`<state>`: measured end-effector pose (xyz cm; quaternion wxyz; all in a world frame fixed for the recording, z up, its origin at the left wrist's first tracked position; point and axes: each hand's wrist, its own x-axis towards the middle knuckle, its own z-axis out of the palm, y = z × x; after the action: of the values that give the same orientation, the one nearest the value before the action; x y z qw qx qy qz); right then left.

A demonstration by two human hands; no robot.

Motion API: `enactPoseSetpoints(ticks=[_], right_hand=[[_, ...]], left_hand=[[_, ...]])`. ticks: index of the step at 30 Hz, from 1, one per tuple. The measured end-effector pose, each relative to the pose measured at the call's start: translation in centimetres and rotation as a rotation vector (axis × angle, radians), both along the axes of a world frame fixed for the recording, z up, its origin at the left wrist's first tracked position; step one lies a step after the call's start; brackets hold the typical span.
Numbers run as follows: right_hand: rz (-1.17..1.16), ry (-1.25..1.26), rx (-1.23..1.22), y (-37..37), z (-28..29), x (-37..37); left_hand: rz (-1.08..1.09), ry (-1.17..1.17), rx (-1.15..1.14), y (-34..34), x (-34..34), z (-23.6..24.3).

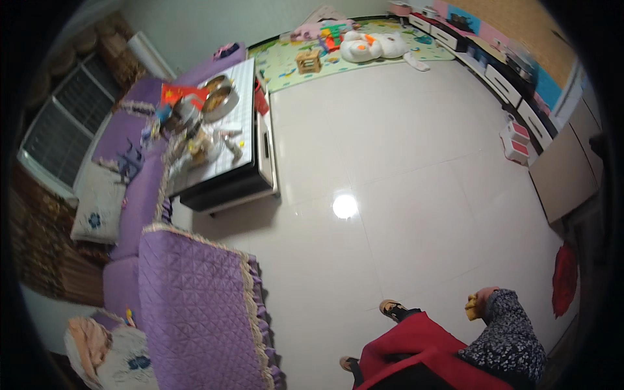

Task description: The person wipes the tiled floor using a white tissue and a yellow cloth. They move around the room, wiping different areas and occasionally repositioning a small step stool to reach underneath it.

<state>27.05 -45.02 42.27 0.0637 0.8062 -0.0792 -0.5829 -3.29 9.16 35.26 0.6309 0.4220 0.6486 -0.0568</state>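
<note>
At the lower right, my right hand [484, 298] holds a crumpled yellow cloth [472, 308], its sleeve dark with a white floral print. My red apron [416, 357] and both sandalled feet [393, 309] show below on the pale tiles. My left hand is out of sight. Left of me lies the quilted purple sofa cover [188, 299]; beyond it stands a coffee table [231, 166] crowded with steel dishes [218, 104] and other small items.
A purple sofa [140, 195] runs along the left. A play mat [279, 78] with a white plush toy [364, 49] lies at the back. A low cabinet [500, 84], a red-and-white step stool [515, 143], beige panels [559, 175] and a red bag [563, 279] line the right.
</note>
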Motion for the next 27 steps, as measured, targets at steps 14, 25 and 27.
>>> enactPoseSetpoints(ticks=[14, 25, 27], right_hand=[[-0.264, -0.208, 0.219, -0.9, 0.2, -4.5], [-0.347, -0.289, 0.189, 2.2, 5.1, -12.2], [-0.397, -0.281, 0.185, 2.0, 5.2, -14.7]], left_hand=[[-0.095, -0.077, 0.090, 4.6, -4.2, 9.1], [-0.284, -0.230, 0.004, 8.0, -10.8, 7.3], [-0.356, -0.209, 0.067, 8.4, -11.0, 6.5]])
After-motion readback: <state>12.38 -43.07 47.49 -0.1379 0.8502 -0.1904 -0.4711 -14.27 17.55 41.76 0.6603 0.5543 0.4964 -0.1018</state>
